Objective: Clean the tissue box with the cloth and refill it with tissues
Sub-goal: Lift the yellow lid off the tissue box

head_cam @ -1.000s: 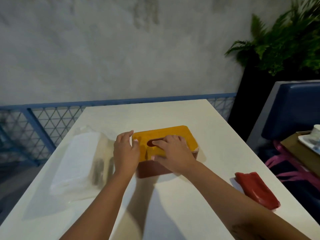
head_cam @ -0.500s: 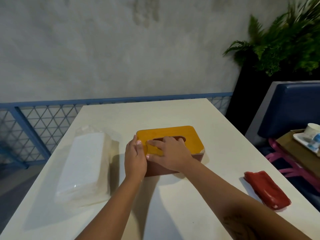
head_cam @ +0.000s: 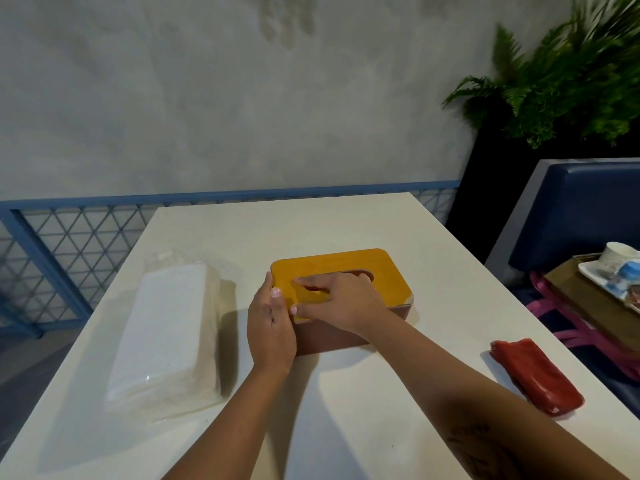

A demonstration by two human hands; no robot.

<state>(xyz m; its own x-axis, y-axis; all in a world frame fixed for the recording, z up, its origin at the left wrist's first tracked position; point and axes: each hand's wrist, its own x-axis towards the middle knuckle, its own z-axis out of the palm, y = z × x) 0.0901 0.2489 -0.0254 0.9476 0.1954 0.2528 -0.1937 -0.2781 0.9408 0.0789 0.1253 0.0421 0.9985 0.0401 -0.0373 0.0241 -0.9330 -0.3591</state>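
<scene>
**Q:** What do the two hands show?

**A:** The left hand [head_cam: 272, 332] lies flat against the left end of the tissue box [head_cam: 332, 336]. Its fingers are straight and together, and its thumb tip rests on the rim of the lid [head_cam: 381, 275]. The right hand [head_cam: 341, 303] lies on the orange lid with its fingers bent at the oval slot [head_cam: 363, 273] and its thumb against the lid's near edge, so that it pinches the lid. How far the fingertips enter the slot cannot be told.

**Q:** Where does the box stand?

**A:** It stands at the middle of the white table [head_cam: 311, 223], long side across, with the lid seated on the brown body.

**Q:** And the other items?

**A:** A wrapped pack of tissues [head_cam: 166, 327] lies just beside the left hand, along the table's left edge. A folded red cloth [head_cam: 536, 374] lies well apart from the box, close to the right edge. Beyond that edge are a blue bench [head_cam: 571, 216] and a tray with a cup [head_cam: 620, 271]. A fern [head_cam: 571, 81] stands past the far right corner, and a blue railing [head_cam: 69, 244] runs behind the far edge
</scene>
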